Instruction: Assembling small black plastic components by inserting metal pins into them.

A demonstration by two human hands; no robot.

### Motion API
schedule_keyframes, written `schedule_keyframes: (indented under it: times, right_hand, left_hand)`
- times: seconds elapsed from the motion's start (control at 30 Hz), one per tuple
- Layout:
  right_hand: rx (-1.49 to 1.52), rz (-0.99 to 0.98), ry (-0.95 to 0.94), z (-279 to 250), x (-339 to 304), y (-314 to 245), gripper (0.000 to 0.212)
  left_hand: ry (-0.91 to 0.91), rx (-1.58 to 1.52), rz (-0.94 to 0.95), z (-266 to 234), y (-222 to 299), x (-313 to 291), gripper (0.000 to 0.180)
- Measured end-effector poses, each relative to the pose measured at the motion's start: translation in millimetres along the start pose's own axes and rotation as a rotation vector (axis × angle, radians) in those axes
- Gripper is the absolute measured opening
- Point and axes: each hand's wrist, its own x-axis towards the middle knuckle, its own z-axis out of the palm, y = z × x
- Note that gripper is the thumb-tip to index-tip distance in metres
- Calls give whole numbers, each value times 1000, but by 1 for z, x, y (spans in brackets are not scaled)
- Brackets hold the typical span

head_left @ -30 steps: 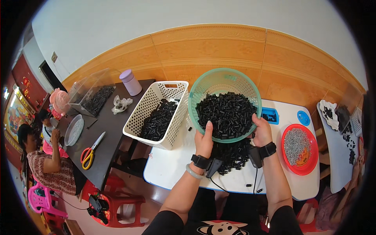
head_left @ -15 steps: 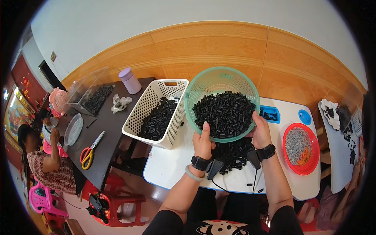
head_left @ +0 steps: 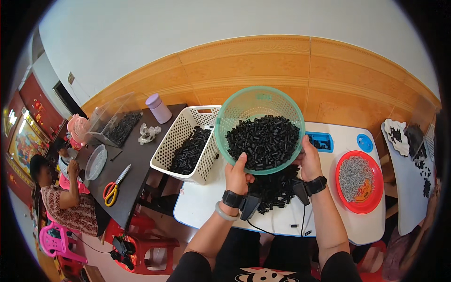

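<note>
Between both hands I hold a green plastic colander (head_left: 219,123) filled with small black cylindrical parts (head_left: 263,141). My left hand (head_left: 237,176) grips its near left rim, thumb over the edge and the other fingers mostly hidden underneath. At the right side, my right hand (head_left: 310,162) clasps the rim, fingers partly out of sight below. Directly under the colander, a heap of black parts (head_left: 271,191) lies on the white table (head_left: 199,207). A white perforated basket (head_left: 157,162), also holding black parts, stands left of the colander.
Silver pins fill a red plate (head_left: 380,188) at right, near a blue tray (head_left: 329,142) and blue lid (head_left: 364,142). On the dark table (head_left: 141,162) are scissors (head_left: 116,185), a lilac bottle (head_left: 159,108) and a clear bin (head_left: 110,124). A person (head_left: 70,202) sits at left.
The colander, held in both hands, has shifted slightly left relative to the basket. The whole view has tilted a little; my grip looks the same.
</note>
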Motion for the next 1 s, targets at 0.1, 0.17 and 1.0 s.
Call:
schedule_keyframes:
  times: [0.1, 0.17, 1.0]
  right_hand:
    - [98, -9, -14, -2, 1, -6, 46]
    - [168, -6, -18, -6, 3, -7, 45]
    - [-1049, -200, -471, 66, 56, 9, 27]
  left_hand:
    - [6, 14, -41, 9, 26, -8, 17]
    - [-11, 30, -41, 5, 38, -8, 18]
    - [115, 4, -184, -90, 180, -89, 26]
